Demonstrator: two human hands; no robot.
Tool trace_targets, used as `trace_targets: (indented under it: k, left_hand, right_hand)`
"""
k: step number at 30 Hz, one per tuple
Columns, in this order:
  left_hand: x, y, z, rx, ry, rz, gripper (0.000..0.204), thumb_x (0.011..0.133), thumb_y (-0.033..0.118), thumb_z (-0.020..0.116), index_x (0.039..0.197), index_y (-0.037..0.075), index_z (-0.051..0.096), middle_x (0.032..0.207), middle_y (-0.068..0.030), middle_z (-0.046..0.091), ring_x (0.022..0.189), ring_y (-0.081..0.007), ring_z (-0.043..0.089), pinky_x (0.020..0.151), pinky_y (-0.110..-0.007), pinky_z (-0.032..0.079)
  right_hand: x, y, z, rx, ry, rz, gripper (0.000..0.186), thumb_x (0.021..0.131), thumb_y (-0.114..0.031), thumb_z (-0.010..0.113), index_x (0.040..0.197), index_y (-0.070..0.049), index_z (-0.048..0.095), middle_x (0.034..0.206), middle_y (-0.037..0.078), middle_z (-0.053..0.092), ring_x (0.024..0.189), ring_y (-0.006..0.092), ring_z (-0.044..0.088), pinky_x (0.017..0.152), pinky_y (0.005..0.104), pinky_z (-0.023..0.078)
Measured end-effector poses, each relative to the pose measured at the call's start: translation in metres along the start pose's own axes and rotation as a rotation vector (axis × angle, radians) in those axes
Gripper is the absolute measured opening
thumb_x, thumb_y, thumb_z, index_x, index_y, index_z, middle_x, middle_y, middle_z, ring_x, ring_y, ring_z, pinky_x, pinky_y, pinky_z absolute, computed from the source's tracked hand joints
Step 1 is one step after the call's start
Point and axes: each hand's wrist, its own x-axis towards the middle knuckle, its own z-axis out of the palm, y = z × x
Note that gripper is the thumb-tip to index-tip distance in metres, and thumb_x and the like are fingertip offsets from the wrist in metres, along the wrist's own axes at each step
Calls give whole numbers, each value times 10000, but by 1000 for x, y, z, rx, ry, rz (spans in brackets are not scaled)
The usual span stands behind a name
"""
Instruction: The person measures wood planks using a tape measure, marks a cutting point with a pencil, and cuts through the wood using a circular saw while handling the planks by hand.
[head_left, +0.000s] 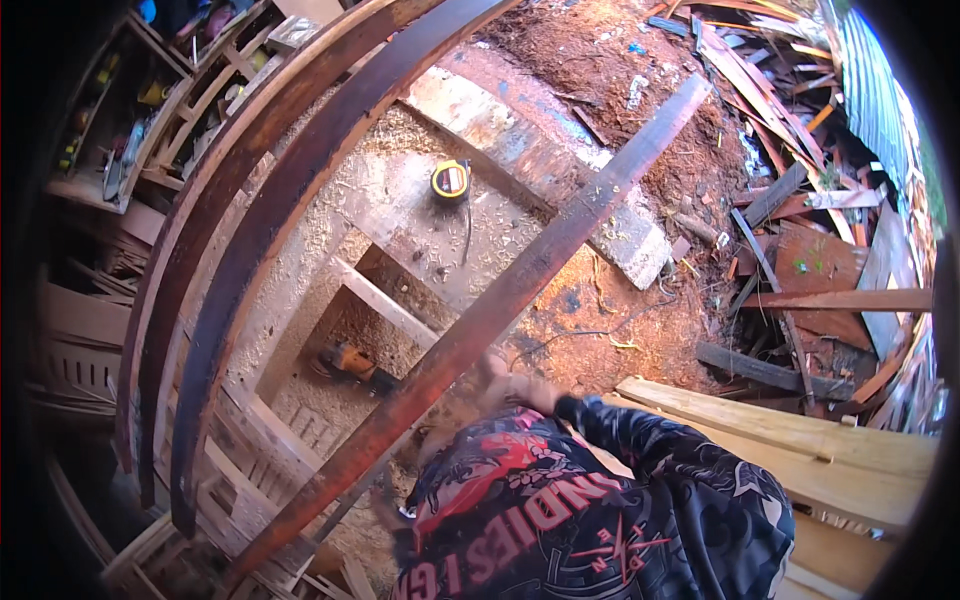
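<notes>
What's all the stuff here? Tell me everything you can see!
Long plank: one, reddish-brown, slanting across the middle
Dark beams: at least two, dark brown, left
Tape measure: one, yellow and black, upper middle, on the workbench
Power tool: one, orange and black, left of the plank
Workbench: one, pale brown with wood shavings, middle
Scrap wood: many pieces, brown and grey, right
Corrugated sheet: one, bluish-grey, upper right
Light boards: several, yellowish, lower right
Ground: one stretch, reddish-brown, right of the plank
Shirt: one, black with pink print, bottom
Right hand: one, skin-coloured, blurred, by the plank
</notes>
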Motion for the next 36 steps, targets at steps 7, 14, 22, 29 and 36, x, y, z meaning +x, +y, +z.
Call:
trace_targets:
  k: [7, 14, 22, 29, 36]
  left_hand:
    - [-26, -15, 43, -119, 11, -172, 248, 876, 277, 621, 914, 39, 676, 873, -158, 678, 826, -324, 656, 744, -448, 507]
    - [-21, -10, 59, -134, 42, -204, 256, 877, 284, 611, 932, 45, 684, 904, -160, 688, 859, -330, 664, 766, -454, 512]
    - [-63, -37, 73, 52, 32, -108, 267, 880, 292, 599, 951, 52, 693, 939, -162, 699, 896, -336, 674, 792, -461, 518]
    - [-92, -72, 26, -537, 272, -125, 364, 879, 323, 681, 1067, 13, 703, 993, -144, 722, 948, -256, 674, 857, -359, 506]
    - [-142, -37, -78, -388, 713, 7, 111, 842, 88, 696, 914, 4, 679, 813, -58, 684, 733, -130, 640, 698, -277, 515]
  right_hand:
    - [-106, 223, -46, -935, -202, 672, 341, 880, -415, 566, 1099, -190, 698, 1082, 140, 705, 855, 358, 705, 688, 432, 562]
    - [-14, 121, 22, 377, 94, 644, 363, 888, -419, 566, 1068, -123, 672, 1046, 120, 695, 837, 277, 681, 699, 399, 539]
    - [62, 10, -125, 630, 408, 506, 378, 978, -411, 463, 1194, -125, 582, 1048, 71, 677, 947, 214, 647, 795, 380, 495]
    - [63, 29, -116, -6, -78, 424, 327, 935, -285, 609, 1079, 4, 667, 906, 74, 694, 710, 172, 644, 627, 310, 528]
    - [66, -44, -85, -11, -60, 389, 331, 943, -298, 601, 1137, -34, 639, 927, 82, 683, 734, 164, 649, 616, 298, 504]
